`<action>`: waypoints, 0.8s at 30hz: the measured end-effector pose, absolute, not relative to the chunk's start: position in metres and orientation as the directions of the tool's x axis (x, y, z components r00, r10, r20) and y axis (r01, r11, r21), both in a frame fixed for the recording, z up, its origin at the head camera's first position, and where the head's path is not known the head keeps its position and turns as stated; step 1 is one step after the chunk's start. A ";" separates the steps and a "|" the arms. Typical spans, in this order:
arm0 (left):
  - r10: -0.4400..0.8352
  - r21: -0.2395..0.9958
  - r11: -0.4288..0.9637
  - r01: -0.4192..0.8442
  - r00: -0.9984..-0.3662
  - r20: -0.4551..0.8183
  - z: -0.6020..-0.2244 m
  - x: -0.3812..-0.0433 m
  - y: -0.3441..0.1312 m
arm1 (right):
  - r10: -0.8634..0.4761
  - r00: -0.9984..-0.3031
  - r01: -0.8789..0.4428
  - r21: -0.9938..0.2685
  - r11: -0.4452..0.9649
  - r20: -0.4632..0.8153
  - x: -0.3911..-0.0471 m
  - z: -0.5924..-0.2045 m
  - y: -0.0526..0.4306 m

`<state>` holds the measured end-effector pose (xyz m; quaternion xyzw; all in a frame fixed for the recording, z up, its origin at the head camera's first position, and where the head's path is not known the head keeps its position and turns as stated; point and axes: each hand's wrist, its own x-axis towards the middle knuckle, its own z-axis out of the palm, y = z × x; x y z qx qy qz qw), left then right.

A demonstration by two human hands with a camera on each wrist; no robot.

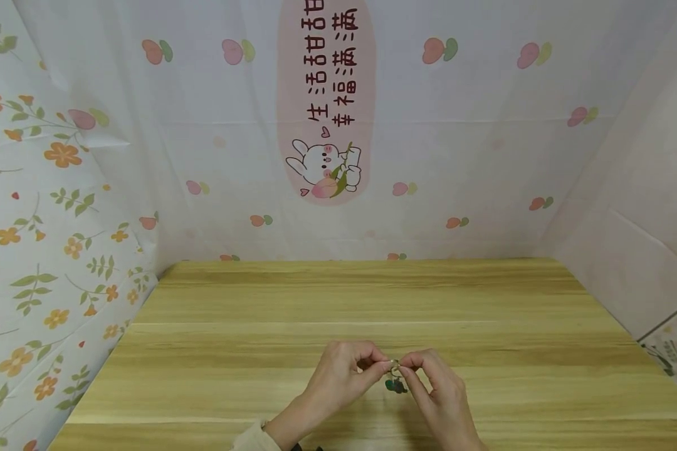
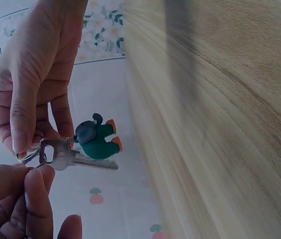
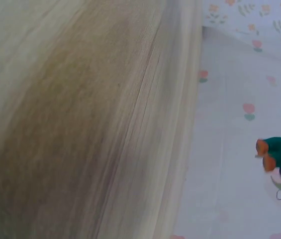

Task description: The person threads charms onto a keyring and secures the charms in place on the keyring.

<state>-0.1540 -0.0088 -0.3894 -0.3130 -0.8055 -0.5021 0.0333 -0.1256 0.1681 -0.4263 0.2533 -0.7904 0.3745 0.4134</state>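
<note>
From my seat, I see the left hand point(image 1: 341, 379) pinching one side of a small metal ring point(image 2: 27, 159) between thumb and fingertip, and the right hand point(image 1: 440, 391) pinching the other side. The ring is held up over the near part of the tabletop point(image 1: 231, 300), about midway between its left and right edges and well apart from its far edge.

From the ring hang a key point(image 2: 60, 154) and a green charm point(image 2: 98, 142) with a grey head and orange feet, both clear of the wood. I cannot tell from here whether the coils are spread apart.

I judge the whole bunch light, the ring springy, stiff and a bit slippery, so I would want nails and fingertips on the wire itself. The key looks rigid; its broad head is the place to hold. The charm looks like soft rubber or plastic, and I would not pull on its thin link.

Beyond the far edge hangs a printed cloth point(image 1: 474, 150).
</note>
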 end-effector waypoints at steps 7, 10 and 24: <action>0.472 0.746 0.307 0.592 -0.775 0.421 -0.392 -0.154 -0.008 | -0.094 -0.522 -0.710 -0.371 0.598 0.848 -0.126 -0.426 0.168; 0.472 0.732 0.308 0.608 -0.766 0.437 -0.393 -0.153 -0.007 | -0.097 -0.527 -0.709 -0.374 0.598 0.844 -0.125 -0.427 0.168; 0.447 0.699 0.312 0.643 -0.749 0.489 -0.396 -0.151 -0.004 | -0.133 -0.579 -0.692 -0.398 0.602 0.805 -0.123 -0.423 0.170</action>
